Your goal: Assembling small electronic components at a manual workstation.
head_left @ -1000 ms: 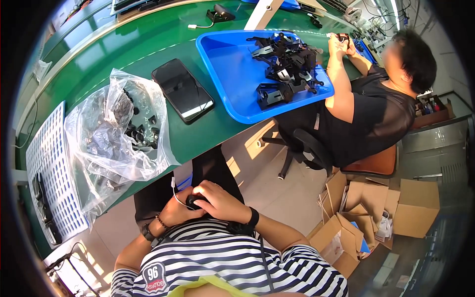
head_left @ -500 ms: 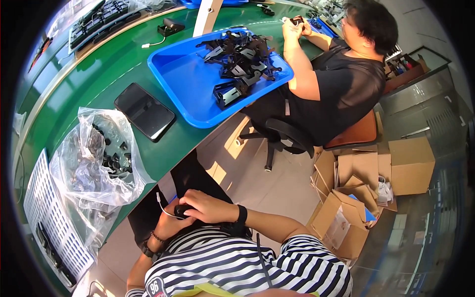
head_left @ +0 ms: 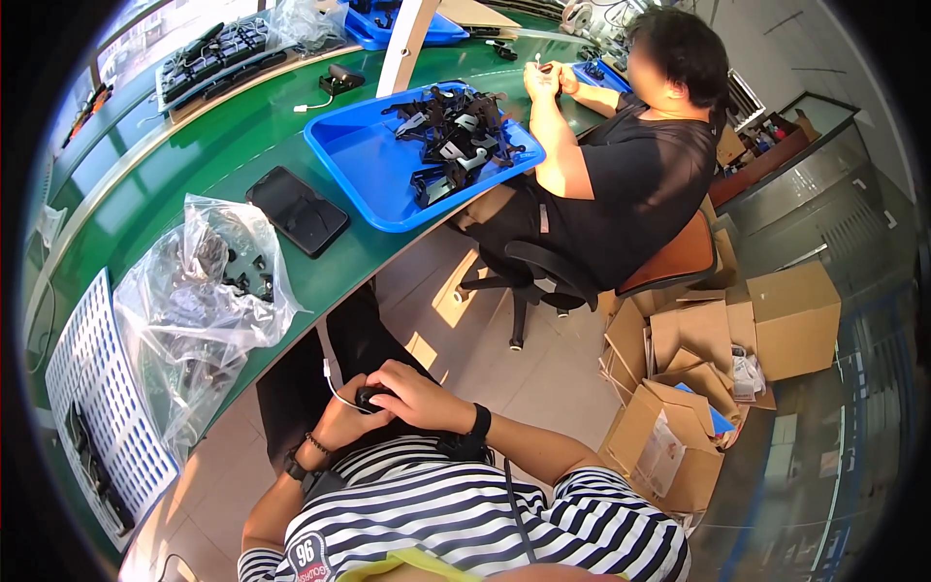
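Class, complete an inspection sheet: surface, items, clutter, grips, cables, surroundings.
Surface: green bench bearing a blue tray of dark brackets.
Items: small black part, held over the lap.
Clutter: phone and clear bag of dark pieces, left of the tray.
Grips: left grip and right grip, both closed on the black part.
Cables: white lead with a connector, apparently from that part.
Surroundings: seated co-worker to the right; cardboard boxes on the floor.

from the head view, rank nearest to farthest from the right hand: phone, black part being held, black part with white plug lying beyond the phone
1. Held black part: touching the right hand
2. Phone: ahead, to the left
3. Lying black part: farther ahead, beyond the phone
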Action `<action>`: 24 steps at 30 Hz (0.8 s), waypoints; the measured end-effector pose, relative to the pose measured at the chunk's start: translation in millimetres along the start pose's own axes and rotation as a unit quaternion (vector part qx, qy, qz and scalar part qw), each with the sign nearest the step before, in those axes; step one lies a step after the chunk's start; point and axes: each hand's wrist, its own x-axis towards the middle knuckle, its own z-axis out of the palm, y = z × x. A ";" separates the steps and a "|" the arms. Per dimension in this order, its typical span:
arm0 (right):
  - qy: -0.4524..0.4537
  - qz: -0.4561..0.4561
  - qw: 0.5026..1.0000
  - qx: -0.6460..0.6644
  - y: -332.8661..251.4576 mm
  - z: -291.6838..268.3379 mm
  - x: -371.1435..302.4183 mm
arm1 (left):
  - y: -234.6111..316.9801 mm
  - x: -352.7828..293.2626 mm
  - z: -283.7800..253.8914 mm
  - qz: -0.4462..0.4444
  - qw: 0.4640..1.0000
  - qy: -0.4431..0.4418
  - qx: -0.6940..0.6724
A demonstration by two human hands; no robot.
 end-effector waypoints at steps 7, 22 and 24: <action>-0.021 -0.022 1.000 0.003 -18.8 -3.4 -7.1 | 9.3 -17.7 -1.7 0.016 1.000 -0.011 0.020; 0.055 -0.012 0.997 -0.059 -36.1 2.5 -33.7 | 18.4 -22.7 10.8 0.083 0.995 -0.052 -0.019; 0.059 -0.015 0.996 -0.061 -39.8 2.7 -32.2 | 29.1 -19.9 10.5 0.079 0.995 -0.061 -0.004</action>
